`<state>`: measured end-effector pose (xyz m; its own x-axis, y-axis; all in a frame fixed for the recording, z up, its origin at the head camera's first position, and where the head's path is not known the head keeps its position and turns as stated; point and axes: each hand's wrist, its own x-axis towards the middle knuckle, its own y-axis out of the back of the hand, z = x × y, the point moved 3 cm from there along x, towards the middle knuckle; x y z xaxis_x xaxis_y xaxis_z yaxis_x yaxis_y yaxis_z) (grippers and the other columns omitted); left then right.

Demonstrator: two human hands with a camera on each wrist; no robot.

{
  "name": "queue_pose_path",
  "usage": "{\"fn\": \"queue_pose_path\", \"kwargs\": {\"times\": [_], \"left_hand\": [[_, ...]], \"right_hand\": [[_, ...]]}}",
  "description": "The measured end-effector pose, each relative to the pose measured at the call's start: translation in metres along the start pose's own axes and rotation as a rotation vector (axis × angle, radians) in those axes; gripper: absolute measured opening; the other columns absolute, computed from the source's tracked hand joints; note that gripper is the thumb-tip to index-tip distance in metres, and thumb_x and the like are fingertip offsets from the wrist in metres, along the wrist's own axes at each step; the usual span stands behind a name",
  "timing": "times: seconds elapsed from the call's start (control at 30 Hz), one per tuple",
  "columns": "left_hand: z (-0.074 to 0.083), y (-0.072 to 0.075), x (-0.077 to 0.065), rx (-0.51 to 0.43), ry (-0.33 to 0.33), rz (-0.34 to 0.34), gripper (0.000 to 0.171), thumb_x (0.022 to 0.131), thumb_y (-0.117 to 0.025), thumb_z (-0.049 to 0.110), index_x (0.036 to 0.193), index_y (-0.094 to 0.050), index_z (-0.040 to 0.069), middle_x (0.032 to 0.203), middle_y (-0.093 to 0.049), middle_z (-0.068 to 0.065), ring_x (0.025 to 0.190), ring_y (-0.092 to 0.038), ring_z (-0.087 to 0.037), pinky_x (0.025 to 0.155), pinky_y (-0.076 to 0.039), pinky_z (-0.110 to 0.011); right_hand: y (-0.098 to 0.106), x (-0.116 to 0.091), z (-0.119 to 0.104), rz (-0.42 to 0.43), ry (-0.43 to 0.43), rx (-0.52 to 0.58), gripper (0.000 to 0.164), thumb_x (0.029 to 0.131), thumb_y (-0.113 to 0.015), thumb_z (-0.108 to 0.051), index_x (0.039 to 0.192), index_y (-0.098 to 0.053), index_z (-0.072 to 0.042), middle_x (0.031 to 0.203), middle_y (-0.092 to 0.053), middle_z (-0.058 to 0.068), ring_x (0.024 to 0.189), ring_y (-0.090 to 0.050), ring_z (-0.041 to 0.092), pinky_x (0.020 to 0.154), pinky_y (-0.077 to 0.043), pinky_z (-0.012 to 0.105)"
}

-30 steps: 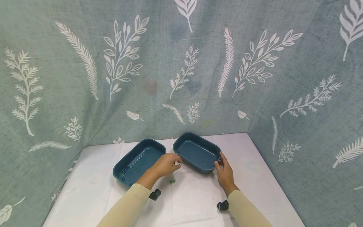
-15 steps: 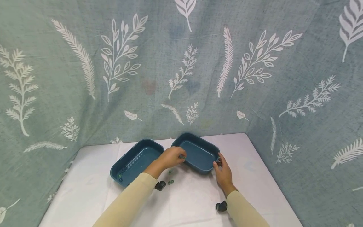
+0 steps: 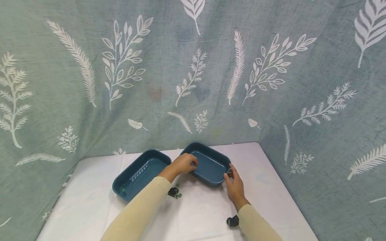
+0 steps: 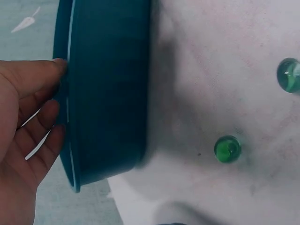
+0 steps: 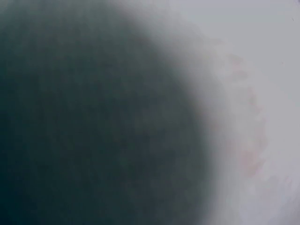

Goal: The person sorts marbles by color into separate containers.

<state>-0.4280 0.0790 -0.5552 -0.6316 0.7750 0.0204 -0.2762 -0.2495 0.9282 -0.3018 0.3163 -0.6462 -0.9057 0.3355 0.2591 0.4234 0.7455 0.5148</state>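
Note:
My left hand [image 3: 183, 163] is over the near-left rim of the right-hand blue tray [image 3: 212, 181], pinching a small green marble [image 3: 194, 164] just inside. In the left wrist view, the thumb and fingertips reach past the rim of the tray [image 4: 108, 93], and the marble is hidden. My right hand [image 3: 235, 186] grips the tray's right corner, thumb at the near side and fingers round the end. On the white cloth below the left hand lie a green marble [image 4: 228, 149] and another glass marble [image 4: 289, 75]. Only a dark blur and pale cloth show in the right wrist view.
A second blue tray [image 3: 117, 192] stands to the left, several dark and green marbles [image 3: 124, 189] gathered at its near-left end. White cloth covers the table [image 3: 205, 214]. Patterned grey-green fabric [image 3: 169, 83] hangs behind and at both sides.
My left hand has gone from the cloth before the right-hand tray to over its rim, carrying a green marble. The right hand keeps its grip on the tray. The head view has shifted slightly.

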Motion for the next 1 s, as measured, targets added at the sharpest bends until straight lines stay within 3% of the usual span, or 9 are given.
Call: {"fn": "queue_pose_path", "kwargs": {"times": [0.27, 0.53, 0.73, 1.0], "left_hand": [[-0.004, -0.007, 0.019, 0.005, 0.012, -0.035, 0.016, 0.085, -0.076, 0.020, 0.101, -0.074, 0.019, 0.097, -0.068, 0.009, 0.091, -0.063, -0.013, 0.074, -0.053, -0.032], [-0.004, -0.014, 0.026, 0.016, 0.017, -0.036, 0.018, 0.086, -0.075, 0.015, 0.104, -0.074, 0.012, 0.099, -0.069, 0.003, 0.097, -0.064, -0.020, 0.080, -0.053, -0.037], [-0.008, -0.019, 0.026, -0.012, 0.075, -0.052, 0.017, 0.086, -0.075, 0.012, 0.103, -0.074, 0.012, 0.097, -0.068, 0.005, 0.096, -0.062, -0.017, 0.082, -0.052, -0.035], [-0.011, -0.023, 0.038, -0.024, 0.149, -0.108, 0.012, 0.083, -0.077, 0.010, 0.094, -0.074, 0.015, 0.089, -0.065, 0.007, 0.090, -0.061, -0.015, 0.081, -0.051, -0.035]], "right_hand": [[-0.001, 0.002, 0.001, 0.013, -0.005, 0.000, 0.056, 0.099, -0.058, -0.034, 0.150, -0.037, -0.024, 0.131, -0.056, 0.010, 0.113, -0.058, 0.025, 0.098, -0.043, 0.052], [-0.002, 0.001, 0.002, 0.013, -0.024, 0.019, 0.056, 0.098, -0.058, -0.035, 0.149, -0.038, -0.025, 0.131, -0.056, 0.008, 0.113, -0.057, 0.024, 0.099, -0.042, 0.051], [-0.002, -0.001, -0.001, 0.002, -0.018, -0.004, 0.056, 0.099, -0.057, -0.035, 0.150, -0.036, -0.024, 0.133, -0.055, 0.009, 0.115, -0.057, 0.025, 0.100, -0.042, 0.051], [-0.001, 0.001, 0.001, 0.015, -0.011, -0.015, 0.056, 0.099, -0.057, -0.035, 0.150, -0.036, -0.025, 0.133, -0.056, 0.009, 0.115, -0.057, 0.025, 0.100, -0.042, 0.051]]}}
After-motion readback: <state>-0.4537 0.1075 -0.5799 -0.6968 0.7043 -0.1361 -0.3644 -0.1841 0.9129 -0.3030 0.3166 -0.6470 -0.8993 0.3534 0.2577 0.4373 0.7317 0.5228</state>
